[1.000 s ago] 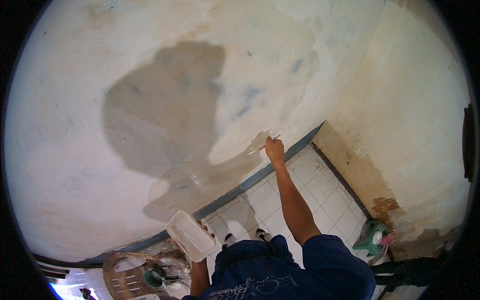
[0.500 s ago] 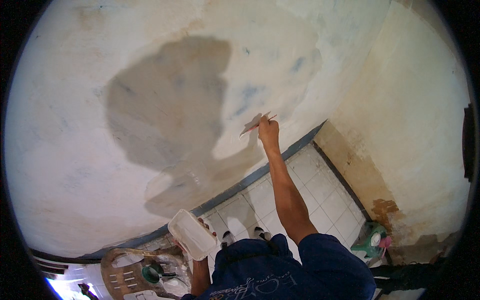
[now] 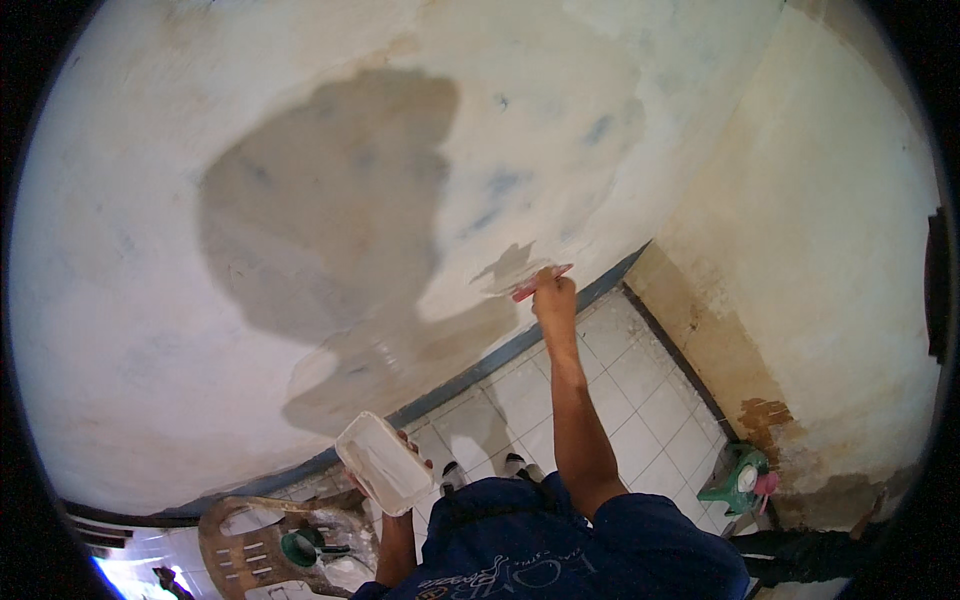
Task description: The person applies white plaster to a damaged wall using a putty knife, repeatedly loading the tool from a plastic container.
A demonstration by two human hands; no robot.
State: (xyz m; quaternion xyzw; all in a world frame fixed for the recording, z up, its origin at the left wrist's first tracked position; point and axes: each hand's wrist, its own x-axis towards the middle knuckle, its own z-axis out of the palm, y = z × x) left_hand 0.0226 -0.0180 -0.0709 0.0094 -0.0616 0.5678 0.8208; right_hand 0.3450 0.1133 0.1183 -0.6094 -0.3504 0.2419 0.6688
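Note:
My right hand (image 3: 556,300) grips a red putty spreader (image 3: 524,292) and holds its blade against the wall (image 3: 570,110), low down just above the baseboard. Smeared filler and the spreader's shadow show on the plaster beside the blade. In front of my body, my left hand (image 3: 414,449) supports a white rectangular tub (image 3: 388,468) from below, its fingers curled around the sides. White paste coats the inside of the tub. Most of the left palm is hidden behind it.
A grey-blue baseboard (image 3: 463,382) runs between wall and white tiled floor (image 3: 520,397). At lower left stands a stained brown plastic chair (image 3: 225,545) with a green dipper (image 3: 300,547) on it. A green container (image 3: 735,480) sits by the right wall (image 3: 820,270).
My right hand has moved down the wall and slightly right, and the spreader has turned so more of its red side shows. The left hand and tub have barely shifted.

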